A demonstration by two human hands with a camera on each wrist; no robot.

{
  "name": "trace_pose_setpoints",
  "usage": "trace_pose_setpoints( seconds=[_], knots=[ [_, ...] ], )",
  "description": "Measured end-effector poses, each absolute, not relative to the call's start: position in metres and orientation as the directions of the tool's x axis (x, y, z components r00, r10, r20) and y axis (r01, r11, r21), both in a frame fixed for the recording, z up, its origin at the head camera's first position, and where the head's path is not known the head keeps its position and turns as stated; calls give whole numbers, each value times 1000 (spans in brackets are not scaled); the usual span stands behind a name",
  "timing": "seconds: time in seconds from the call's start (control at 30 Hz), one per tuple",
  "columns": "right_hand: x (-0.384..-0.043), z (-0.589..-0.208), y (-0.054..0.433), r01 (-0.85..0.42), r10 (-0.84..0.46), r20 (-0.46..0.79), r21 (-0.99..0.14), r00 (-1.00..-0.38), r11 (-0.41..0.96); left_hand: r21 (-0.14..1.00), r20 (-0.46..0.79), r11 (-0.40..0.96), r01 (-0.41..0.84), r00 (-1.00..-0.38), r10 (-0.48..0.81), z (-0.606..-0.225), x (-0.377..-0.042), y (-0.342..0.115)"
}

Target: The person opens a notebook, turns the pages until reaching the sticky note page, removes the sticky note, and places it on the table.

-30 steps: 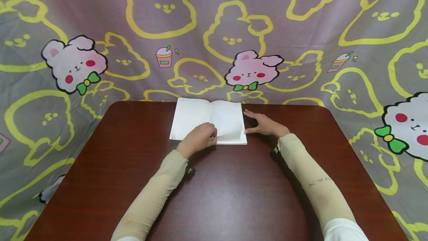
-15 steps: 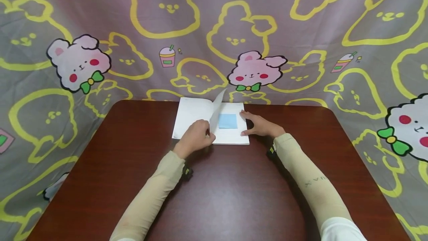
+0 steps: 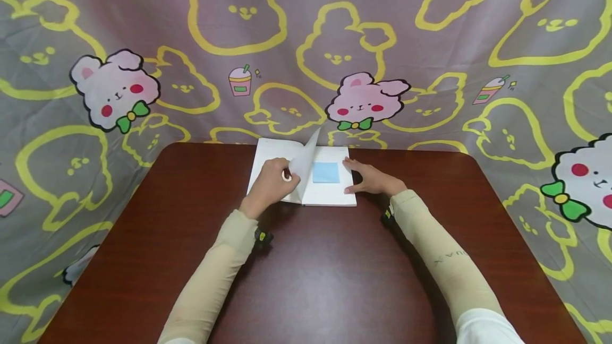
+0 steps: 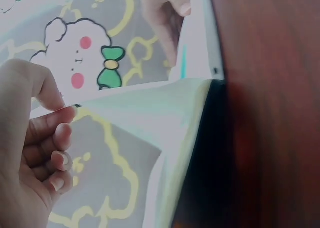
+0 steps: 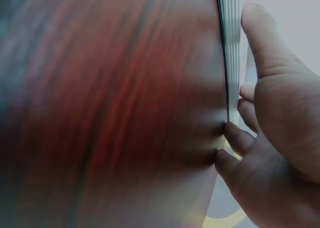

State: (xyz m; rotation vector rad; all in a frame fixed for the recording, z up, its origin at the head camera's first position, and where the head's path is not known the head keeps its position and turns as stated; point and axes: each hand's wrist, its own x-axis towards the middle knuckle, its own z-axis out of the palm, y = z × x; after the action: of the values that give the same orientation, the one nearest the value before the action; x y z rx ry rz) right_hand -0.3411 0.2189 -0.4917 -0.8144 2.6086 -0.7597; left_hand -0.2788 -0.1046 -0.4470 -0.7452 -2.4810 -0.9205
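Observation:
An open notebook (image 3: 330, 195) with white pages lies at the table's far edge in the head view. My left hand (image 3: 271, 182) pinches the edge of a page (image 3: 308, 161), which stands raised and curved over the left half. Thumb and index finger meet at that page's corner in the left wrist view, the other fingers curled loosely. A blue sticky note (image 3: 326, 172) lies on the right-hand page. My right hand (image 3: 376, 178) rests at the notebook's right edge, thumb and fingers spread. The right wrist view shows its thumb over the page and fingertips by the page stack (image 5: 231, 52).
The dark brown table (image 3: 315, 280) has rounded far corners. Directly behind it hangs a grey curtain (image 3: 277, 15) with yellow outlines and cartoon rabbit heads, which also runs along both sides.
The page has lifted off the right half and swung left in my left hand, uncovering the blue sticky note. My right hand has shifted slightly left onto the notebook's edge.

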Motion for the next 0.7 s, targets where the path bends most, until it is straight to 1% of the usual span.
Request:
trace_pose_setpoints(
  seconds=[0.2,0.3,0.53,0.7],
  knots=[
    [-339,-492,219,-421,-584,-138,-564,-800,711,444,604,633,635,-733,312,-435,-278,-112],
    [-338,-492,218,-422,-583,-139,-559,-800,714,436,618,633,639,-724,306,-431,-275,-117],
    [-337,-490,217,-426,-591,-138,-566,-795,705,428,594,653,625,-739,318,-428,-263,-136],
    [-337,-490,217,-415,-580,-152,-558,-800,718,433,552,694,575,-778,299,-430,-252,-148]
  ],
)
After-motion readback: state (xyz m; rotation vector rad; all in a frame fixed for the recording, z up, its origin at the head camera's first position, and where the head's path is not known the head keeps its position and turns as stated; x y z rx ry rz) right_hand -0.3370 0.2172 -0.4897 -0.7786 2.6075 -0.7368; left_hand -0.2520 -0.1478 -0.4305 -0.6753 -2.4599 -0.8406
